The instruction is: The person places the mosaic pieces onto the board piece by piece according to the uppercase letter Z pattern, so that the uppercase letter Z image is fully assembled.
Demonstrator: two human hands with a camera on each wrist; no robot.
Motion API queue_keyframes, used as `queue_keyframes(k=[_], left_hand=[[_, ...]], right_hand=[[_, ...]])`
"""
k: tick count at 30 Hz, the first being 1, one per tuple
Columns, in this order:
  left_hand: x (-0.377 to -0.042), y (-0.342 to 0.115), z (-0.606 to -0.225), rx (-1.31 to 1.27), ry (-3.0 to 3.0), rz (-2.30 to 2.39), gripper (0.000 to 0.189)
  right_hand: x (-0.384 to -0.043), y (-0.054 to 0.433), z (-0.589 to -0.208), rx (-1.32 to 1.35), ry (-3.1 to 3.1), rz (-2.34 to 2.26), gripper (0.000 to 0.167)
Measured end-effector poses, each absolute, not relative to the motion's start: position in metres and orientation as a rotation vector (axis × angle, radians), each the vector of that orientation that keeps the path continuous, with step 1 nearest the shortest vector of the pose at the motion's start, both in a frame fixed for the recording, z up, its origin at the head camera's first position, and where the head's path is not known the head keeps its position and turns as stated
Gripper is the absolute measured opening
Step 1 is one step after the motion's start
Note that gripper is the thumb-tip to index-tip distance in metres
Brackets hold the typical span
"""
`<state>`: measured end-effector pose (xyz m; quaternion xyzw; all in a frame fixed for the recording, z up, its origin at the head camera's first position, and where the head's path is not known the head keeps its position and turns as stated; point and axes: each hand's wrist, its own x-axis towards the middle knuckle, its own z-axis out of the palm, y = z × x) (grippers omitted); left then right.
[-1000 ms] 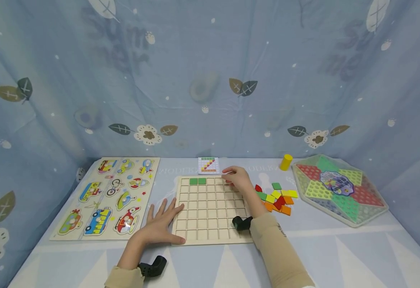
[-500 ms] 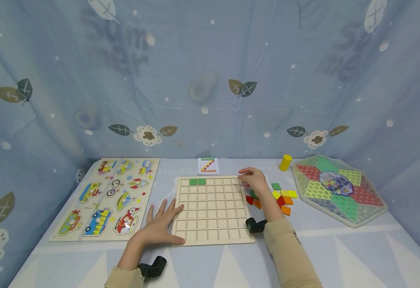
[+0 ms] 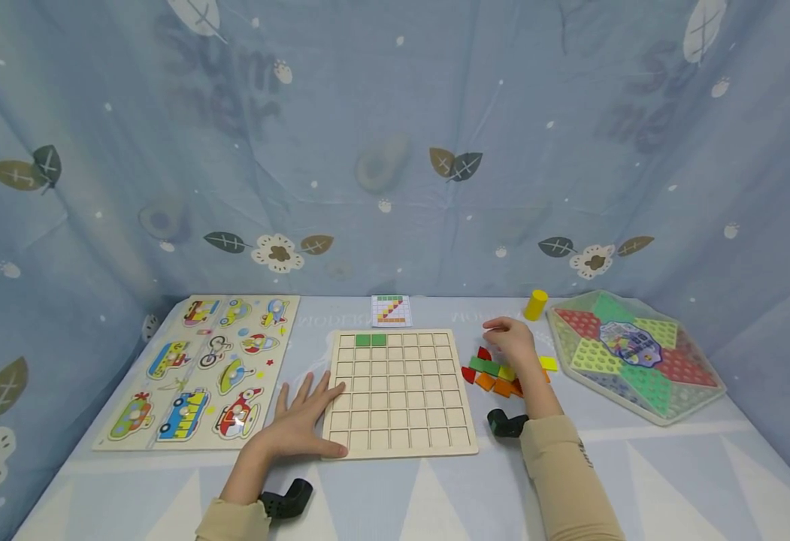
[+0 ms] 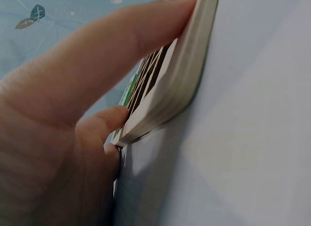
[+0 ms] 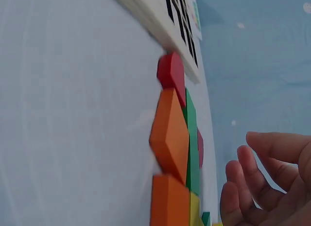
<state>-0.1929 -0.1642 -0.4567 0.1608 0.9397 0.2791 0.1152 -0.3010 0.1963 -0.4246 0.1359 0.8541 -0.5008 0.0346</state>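
Two green tiles [image 3: 370, 340] sit side by side in the far row of the gridded wooden board [image 3: 398, 413], toward its left end. The left hand [image 3: 303, 421] rests with fingers spread on the board's left edge. Its thumb lies at the near left corner; the left wrist view adds the board's thick rim, with the thumb's tip on top of it.

The right hand [image 3: 513, 346] hangs above the far side of the loose tiles [image 3: 485, 366], right of the board. The right wrist view shows what the head view hardly can: its fingers are loosely bent and apart from the nearby pieces. It also reveals the thick sides of the orange tiles [image 5: 169, 133] and a red tile [image 5: 171, 73] just beside the board.

Beyond the board's far edge lies a pattern card [image 3: 391, 311], printed with green, red, yellow and orange squares. On the tablecloth [image 3: 395, 496], pale letters left of the card read "MODERN". The hexagonal game board [image 3: 634, 357] at far right has a central label too small to read.
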Motion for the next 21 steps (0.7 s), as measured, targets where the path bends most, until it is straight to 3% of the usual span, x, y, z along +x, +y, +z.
queue_keyframes(k=[12,21], left_hand=[[-0.193,-0.165,-0.458,0.481,2.746,0.82,0.105],[-0.192,-0.166,-0.458,0.483,2.751,0.823,0.105]], right_hand=[[-0.302,0.219,-0.43,0.487,2.672,-1.463,0.026],[-0.305,0.221,-0.433,0.464,2.75,-1.324,0.037]])
